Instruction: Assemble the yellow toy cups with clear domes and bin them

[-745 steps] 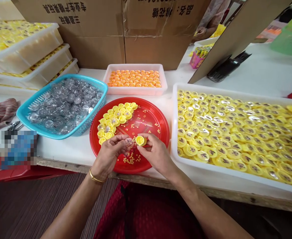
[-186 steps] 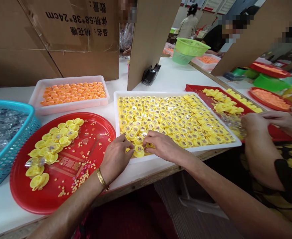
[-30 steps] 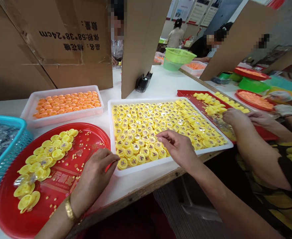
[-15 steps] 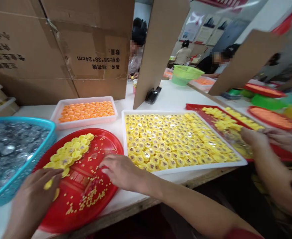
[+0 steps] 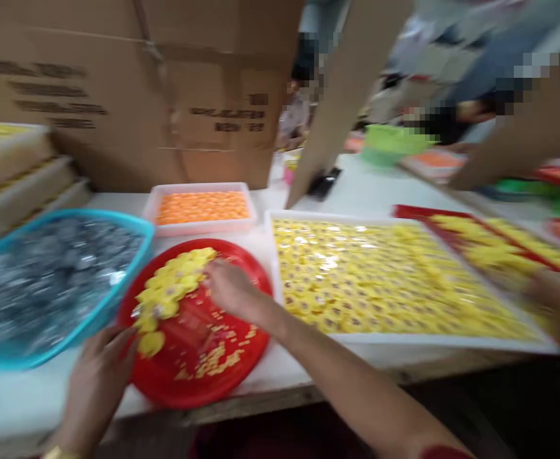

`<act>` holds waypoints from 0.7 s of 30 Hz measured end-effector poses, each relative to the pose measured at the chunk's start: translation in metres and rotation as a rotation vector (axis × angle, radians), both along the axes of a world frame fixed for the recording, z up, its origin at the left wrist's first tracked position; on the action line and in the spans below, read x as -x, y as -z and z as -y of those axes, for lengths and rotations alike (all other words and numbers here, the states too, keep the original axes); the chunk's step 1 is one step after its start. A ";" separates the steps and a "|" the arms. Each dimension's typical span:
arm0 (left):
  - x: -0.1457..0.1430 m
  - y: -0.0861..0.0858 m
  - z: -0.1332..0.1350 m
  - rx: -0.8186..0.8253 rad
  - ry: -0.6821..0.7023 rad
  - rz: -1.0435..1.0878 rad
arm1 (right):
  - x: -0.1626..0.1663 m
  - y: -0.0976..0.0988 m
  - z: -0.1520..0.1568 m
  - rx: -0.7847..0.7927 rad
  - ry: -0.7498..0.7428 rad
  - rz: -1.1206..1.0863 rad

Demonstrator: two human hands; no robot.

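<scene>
A round red tray (image 5: 198, 395) holds a band of yellow flower-like pieces (image 5: 172, 287) along its far left side, with small pale yellow bits (image 5: 217, 360) scattered nearer to me. My left hand (image 5: 105, 366) is at the tray's left rim, thumb and fingers close together beside the lowest yellow pieces. A small shiny spot shows by its fingertips; what they hold is unclear. My right hand (image 5: 232, 290) reaches over the right side with curled fingers, at the far right end of the yellow band. Its fingertips are blurred and partly hidden.
Left stands a blue basket (image 5: 139, 223) of clear shiny caps, with stacked trays (image 5: 16, 159) behind. A tray of orange pieces (image 5: 203, 207) sits at the back. Right lies a white tray (image 5: 272, 255) of yellow pieces. A co-worker's hand (image 5: 554, 293) is far right. Cardboard (image 5: 213, 83) walls the back.
The view has swung left, so everything sits further right. My right hand has moved across the red tray to the far end of the yellow band. My left hand has drawn back toward the rim.
</scene>
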State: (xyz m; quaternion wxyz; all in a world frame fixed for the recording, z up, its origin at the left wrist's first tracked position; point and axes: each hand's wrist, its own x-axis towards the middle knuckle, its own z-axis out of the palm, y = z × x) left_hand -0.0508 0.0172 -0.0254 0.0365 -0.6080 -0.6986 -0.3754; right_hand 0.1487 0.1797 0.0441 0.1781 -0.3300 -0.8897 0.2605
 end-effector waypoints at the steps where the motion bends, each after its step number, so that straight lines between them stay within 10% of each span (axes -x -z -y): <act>1: 0.004 -0.002 0.007 0.014 -0.055 -0.057 | -0.003 0.002 0.000 -0.002 0.030 -0.007; 21: -0.029 -0.023 0.015 0.591 -0.217 -0.336 | 0.055 0.057 0.081 0.144 -0.193 0.107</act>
